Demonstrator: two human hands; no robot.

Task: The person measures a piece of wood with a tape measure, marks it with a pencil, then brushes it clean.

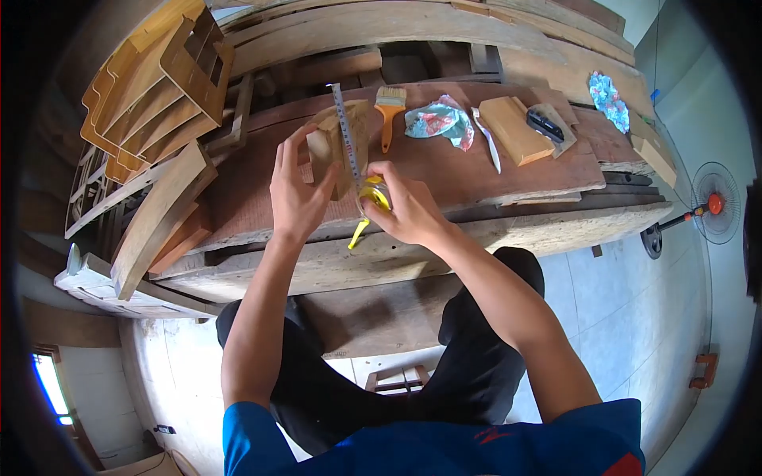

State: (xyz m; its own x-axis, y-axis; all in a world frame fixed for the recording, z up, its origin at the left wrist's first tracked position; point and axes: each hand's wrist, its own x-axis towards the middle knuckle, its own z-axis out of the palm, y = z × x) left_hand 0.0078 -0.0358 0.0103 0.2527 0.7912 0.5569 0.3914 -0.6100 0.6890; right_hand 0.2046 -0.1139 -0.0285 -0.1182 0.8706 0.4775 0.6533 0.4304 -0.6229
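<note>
Left hand: grip closed on a wooden block, fingers over its left side, thumb across its near part; block stands over the reddish-brown top of the desk, in front of the person; whether its underside touches the desk cannot be told.

Right hand: grip closed around a tape measure, yellow and silver, at the near end of the block; measuring blade drawn out, running away from the person along the block, its tip beyond the block's far edge; yellow strap hanging from the case toward the desk's near edge.

On the desk, from left to right past the block: one paintbrush, orange handle toward the person, pale bristles away; one crumpled cloth, light blue with pink-red patches; one slim white brush, lying lengthwise; one light wooden piece, flat-sided; just beside it, a black object on a thin, pale brown sheet; farther right, a second crumpled cloth, blue and patterned.

Surroundings: at far left, a tiered wooden organizer with slots; at right, a fan with a red-orange hub.
</note>
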